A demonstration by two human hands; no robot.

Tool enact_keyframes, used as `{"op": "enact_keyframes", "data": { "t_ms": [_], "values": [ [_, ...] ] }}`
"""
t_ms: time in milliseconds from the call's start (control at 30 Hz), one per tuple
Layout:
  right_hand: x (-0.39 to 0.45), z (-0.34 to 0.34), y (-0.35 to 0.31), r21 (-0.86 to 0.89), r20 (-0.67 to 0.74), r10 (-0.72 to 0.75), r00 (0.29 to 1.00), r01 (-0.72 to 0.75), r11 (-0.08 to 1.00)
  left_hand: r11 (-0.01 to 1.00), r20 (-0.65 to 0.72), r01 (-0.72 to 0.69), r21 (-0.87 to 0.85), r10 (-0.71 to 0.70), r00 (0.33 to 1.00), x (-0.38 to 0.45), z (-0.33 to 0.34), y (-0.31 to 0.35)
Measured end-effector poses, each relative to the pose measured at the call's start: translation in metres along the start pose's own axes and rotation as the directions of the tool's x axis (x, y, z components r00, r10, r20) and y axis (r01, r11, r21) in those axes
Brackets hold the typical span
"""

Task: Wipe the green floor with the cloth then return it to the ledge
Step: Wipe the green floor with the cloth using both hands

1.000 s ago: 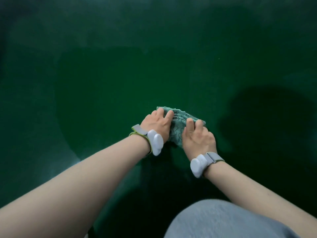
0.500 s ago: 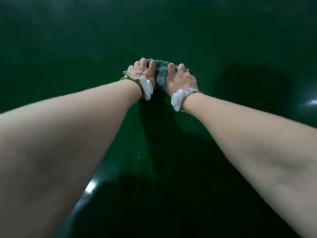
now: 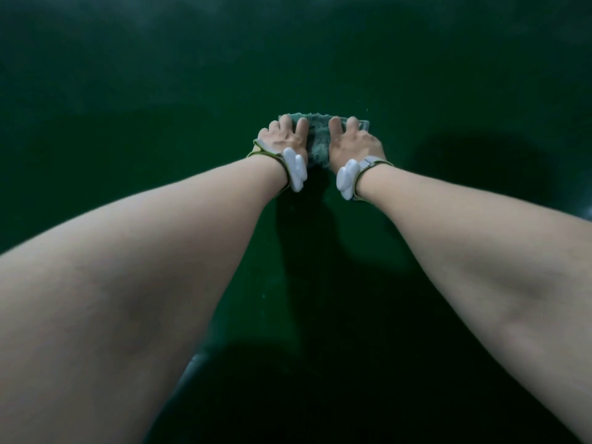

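Cloth (image 3: pixel 319 136): pale green, patterned, bunched, lying flat on the green floor (image 3: pixel 160 107) far out in front of the person, both arms stretched toward it. Left hand (image 3: pixel 283 137) is pressing palm-down on the cloth's left part, fingers (image 3: pixel 301 126) spread and lying over the fabric, not curled around it. Right hand (image 3: pixel 354 139) is pressing palm-down on the right part, fingers likewise extended on top. A strip of cloth is showing between the two hands and along their far edge. Each wrist is carrying a band with a white sensor pod: left wristband (image 3: pixel 296 168), right wristband (image 3: pixel 347 177). The floor is glossy dark green, with dark shadows lying under the forearms and to the right of the hands.
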State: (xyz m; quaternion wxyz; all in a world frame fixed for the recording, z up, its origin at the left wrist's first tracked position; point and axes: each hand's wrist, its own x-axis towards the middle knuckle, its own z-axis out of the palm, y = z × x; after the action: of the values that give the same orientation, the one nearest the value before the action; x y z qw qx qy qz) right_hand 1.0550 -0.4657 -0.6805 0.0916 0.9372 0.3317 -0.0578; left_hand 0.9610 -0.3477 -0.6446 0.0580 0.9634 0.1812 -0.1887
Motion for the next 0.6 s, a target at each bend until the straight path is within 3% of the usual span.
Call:
{"op": "enact_keyframes", "data": {
  "t_ms": [167, 433, 600],
  "values": [
    [-0.046, 0.007, -0.024, 0.036, -0.048, -0.042, 0.998, 0.044, 0.998, 1.0, -0.053, -0.017, 0.0, 0.017, 0.998, -0.033, 0.026, -0.019],
    [-0.157, 0.019, -0.078, 0.04, -0.132, -0.202, 0.97, 0.209, 0.977, 0.997, -0.298, -0.017, -0.079, -0.007, 0.955, -0.153, 0.097, -0.054],
    [-0.218, 0.024, -0.117, 0.079, -0.166, -0.312, 0.935, 0.328, 0.942, 0.991, -0.304, 0.025, -0.128, -0.063, 0.951, -0.233, 0.131, -0.074]
  ]
}}
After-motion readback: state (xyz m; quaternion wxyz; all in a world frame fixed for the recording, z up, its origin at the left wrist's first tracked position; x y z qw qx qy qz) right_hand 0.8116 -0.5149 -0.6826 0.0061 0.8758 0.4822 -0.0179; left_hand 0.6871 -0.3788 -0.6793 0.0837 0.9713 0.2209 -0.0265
